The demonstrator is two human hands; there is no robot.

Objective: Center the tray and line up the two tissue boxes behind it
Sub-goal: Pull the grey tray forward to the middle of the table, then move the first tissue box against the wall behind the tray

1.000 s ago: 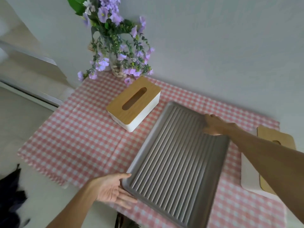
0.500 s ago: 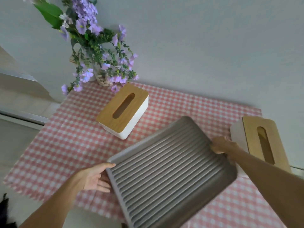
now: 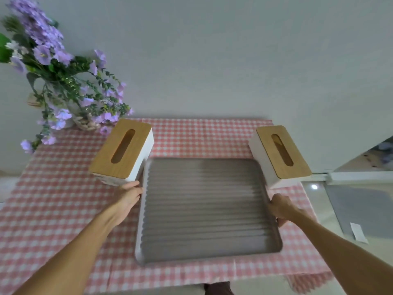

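A grey ribbed tray (image 3: 204,209) lies square to me in the middle of the pink checked cloth (image 3: 53,209). My left hand (image 3: 127,196) grips its left rim and my right hand (image 3: 280,207) grips its right rim. One white tissue box with a wooden lid (image 3: 123,150) stands at the tray's far left corner, angled and touching or nearly touching the rim. The other tissue box (image 3: 280,152) stands at the far right corner, angled the opposite way.
A vase of purple flowers (image 3: 63,92) fills the back left corner by the wall. The table's right edge lies just past the right box, with floor and a grey mat (image 3: 361,209) beyond. The front edge of the cloth is close to me.
The tray has been turned from a diagonal to square with the table edge, and both hands have shifted onto its side rims. My view has swung so both boxes show.
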